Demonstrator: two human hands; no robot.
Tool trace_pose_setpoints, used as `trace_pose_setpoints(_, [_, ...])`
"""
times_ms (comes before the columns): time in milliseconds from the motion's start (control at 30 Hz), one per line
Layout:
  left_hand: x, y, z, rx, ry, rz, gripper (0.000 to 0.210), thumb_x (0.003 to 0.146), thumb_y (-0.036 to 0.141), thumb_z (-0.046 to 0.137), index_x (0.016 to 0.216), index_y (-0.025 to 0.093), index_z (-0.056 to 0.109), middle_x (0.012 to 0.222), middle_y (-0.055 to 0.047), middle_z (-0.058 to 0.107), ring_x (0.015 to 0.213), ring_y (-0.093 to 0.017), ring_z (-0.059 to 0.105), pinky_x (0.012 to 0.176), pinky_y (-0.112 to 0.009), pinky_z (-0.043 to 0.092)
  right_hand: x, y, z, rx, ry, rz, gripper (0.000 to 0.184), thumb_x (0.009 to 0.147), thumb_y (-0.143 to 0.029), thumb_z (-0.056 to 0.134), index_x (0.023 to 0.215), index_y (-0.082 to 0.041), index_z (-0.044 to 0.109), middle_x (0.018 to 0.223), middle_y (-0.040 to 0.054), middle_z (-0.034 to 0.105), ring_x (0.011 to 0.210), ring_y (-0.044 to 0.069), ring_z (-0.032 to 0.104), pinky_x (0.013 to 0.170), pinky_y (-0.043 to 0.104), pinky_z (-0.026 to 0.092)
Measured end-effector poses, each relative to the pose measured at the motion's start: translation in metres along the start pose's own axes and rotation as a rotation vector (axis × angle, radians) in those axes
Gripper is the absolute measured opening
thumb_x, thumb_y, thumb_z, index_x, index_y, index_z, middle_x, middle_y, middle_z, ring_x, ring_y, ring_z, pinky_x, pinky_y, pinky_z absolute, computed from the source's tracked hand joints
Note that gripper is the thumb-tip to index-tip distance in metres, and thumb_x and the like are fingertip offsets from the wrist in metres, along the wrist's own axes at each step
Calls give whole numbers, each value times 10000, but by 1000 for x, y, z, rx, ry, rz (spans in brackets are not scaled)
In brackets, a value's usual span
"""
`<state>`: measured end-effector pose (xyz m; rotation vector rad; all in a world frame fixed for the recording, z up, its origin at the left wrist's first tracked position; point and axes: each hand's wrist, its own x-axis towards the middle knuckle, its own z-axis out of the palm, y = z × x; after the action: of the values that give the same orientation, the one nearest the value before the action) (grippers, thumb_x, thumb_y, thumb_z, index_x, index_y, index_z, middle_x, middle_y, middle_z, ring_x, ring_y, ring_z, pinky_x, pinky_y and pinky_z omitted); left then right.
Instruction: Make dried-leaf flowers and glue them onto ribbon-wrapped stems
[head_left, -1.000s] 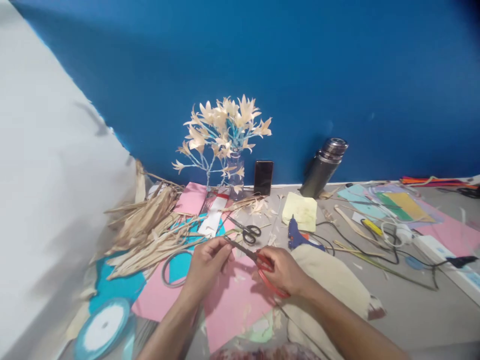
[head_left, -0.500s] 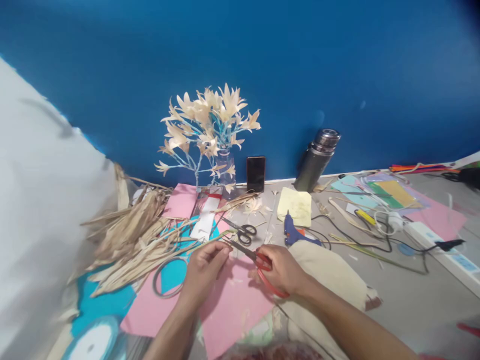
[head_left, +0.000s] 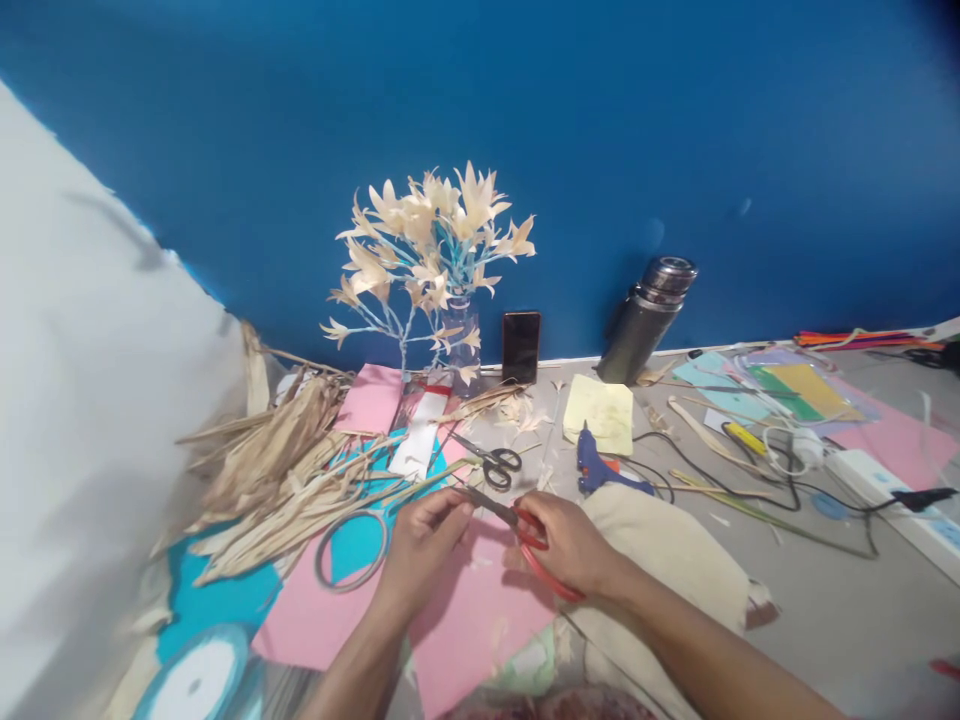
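Note:
In the head view my right hand point(head_left: 562, 540) is closed round the red handles of a pair of scissors point(head_left: 529, 528), whose dark blades point left. My left hand point(head_left: 429, 530) pinches something small at the blade tips, too small and covered to make out. Pink sheets point(head_left: 480, 610) lie beneath both hands, with pale scraps on them. Just beyond the hands rests a second pair of scissors point(head_left: 501, 468) with black handles. A grey ring point(head_left: 324, 555) lies beside my left hand.
Dried husks point(head_left: 270, 470) pile up on the left. Behind stand a bottle of pale flowers point(head_left: 442, 225), a phone point(head_left: 520, 347) and a thermos point(head_left: 646, 320). A blue glue gun point(head_left: 600, 465), cords and a power strip point(head_left: 892, 490) lie to the right.
The whole view has shifted slightly, so things appear a little further right. Both hands keep nearly the same pose, with the scissors at the left fingertips.

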<state>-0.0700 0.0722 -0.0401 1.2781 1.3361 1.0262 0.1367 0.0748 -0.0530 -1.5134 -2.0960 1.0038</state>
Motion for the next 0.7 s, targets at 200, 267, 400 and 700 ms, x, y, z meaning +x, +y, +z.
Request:
trace_pose_setpoints(200, [-1,-7,1,-9,-22,-6,235,787,375,665,661,176,675,520,34,499,477,-101,412,470,-207,340,-2,1,6,-1,-19,-6,420,772,-326,679,613,-213,307,619,-54,441,580,113,362,572,246,246])
trace_pose_setpoints(267, [-2,-8,1,-17,-27,-14,233,790,371,660,662,176,668,518,36,494,470,-100,409,462,-207,334,-3,0,9,-13,-3,23,435,771,-362,703,610,-213,327,611,-54,443,568,112,352,565,247,245])
trace_pose_setpoints(400, [-2,-5,2,-24,-5,-48,240,779,359,655,625,176,638,493,41,477,448,-94,393,447,-206,311,-2,-2,12,-79,32,75,371,770,-395,727,623,-205,445,643,-25,529,590,129,407,582,253,264])
trace_pose_setpoints(700, [-2,-9,0,-48,-89,-70,254,789,392,654,862,149,667,540,29,543,457,-114,477,461,-227,399,-1,5,18,-160,64,46,158,821,-224,607,673,-180,575,714,37,644,625,145,491,598,256,271])
